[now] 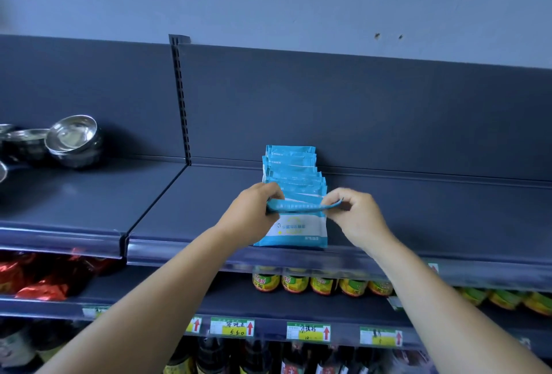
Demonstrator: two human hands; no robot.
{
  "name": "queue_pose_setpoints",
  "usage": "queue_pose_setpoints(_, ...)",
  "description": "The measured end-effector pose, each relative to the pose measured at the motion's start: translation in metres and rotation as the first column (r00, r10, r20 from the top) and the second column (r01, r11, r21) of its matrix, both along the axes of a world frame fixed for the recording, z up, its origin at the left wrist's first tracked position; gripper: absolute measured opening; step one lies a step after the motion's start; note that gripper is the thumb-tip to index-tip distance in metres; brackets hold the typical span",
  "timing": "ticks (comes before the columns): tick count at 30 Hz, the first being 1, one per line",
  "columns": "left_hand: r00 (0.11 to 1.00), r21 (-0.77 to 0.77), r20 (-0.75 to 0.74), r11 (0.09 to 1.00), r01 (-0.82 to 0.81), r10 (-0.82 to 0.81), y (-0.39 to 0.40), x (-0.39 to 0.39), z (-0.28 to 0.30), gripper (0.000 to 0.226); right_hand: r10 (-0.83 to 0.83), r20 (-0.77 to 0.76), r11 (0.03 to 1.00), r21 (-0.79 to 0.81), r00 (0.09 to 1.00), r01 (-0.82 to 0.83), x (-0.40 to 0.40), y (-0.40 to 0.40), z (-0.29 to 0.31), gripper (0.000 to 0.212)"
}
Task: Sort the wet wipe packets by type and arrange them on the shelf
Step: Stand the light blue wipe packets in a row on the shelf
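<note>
A row of several blue-and-white wet wipe packets (294, 173) runs from the back panel to the front edge of the top dark shelf (418, 212). The frontmost packet (294, 230) leans at the shelf's front lip. My left hand (254, 212) pinches the left end of its blue top edge. My right hand (355, 215) pinches the right end of the same edge. Both forearms reach up from below.
Steel bowls (73, 140) are stacked on the left shelf section beyond a divider (155, 200). The shelf below holds jars with yellow-green labels (322, 284) and red packets (41, 278). Price tags (233, 327) line the lower rail, with dark bottles (209, 355) beneath.
</note>
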State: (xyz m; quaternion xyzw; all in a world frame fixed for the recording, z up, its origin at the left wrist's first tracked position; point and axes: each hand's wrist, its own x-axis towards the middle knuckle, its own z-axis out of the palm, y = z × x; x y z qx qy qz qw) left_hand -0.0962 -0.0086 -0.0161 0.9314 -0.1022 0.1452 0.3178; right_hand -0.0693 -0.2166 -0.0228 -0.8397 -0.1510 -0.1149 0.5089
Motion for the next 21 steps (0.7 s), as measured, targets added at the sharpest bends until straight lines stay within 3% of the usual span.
queue_pose_setpoints(3,0.988,0.322,-0.141,0.94,0.109,-0.066,0.013,-0.003,-0.011,0.053,0.029,-0.014,0.929,-0.369,0.999,-0.032,-0.002,-0.003,-0.012,0.051)
queue_pose_setpoints(5,0.973,0.388,-0.215,0.907,0.161,-0.081,0.021,-0.005,-0.018,0.06,0.036,-0.1,0.882,-0.465,0.994,-0.079,-0.005,-0.006,-0.013,0.054)
queue_pose_setpoints(7,0.973,0.346,-0.207,0.923,0.167,-0.098,0.023,-0.007,-0.019,0.049,0.05,-0.224,0.888,-0.437,0.973,-0.146,-0.007,-0.009,-0.008,0.05)
queue_pose_setpoints(10,0.982,0.292,-0.171,0.948,0.126,-0.078,0.018,-0.009,-0.019,0.032,0.101,-0.303,0.853,-0.464,0.948,-0.239,-0.008,-0.007,-0.001,0.025)
queue_pose_setpoints(13,0.973,0.259,-0.231,0.962,0.085,-0.024,0.011,-0.008,-0.022,0.043,0.043,-0.25,0.815,-0.552,0.967,-0.178,-0.004,0.0,-0.008,0.044)
queue_pose_setpoints(17,0.966,0.114,-0.26,0.993,0.039,-0.009,0.006,0.003,-0.022,0.047,-0.058,-0.137,0.883,-0.47,0.989,-0.013,0.002,0.012,-0.016,0.041)
queue_pose_setpoints(21,0.949,-0.045,-0.316,0.998,-0.033,0.017,0.003,0.015,-0.019,0.043,-0.127,-0.077,0.886,-0.456,0.989,0.078,0.01,0.025,-0.016,0.039)
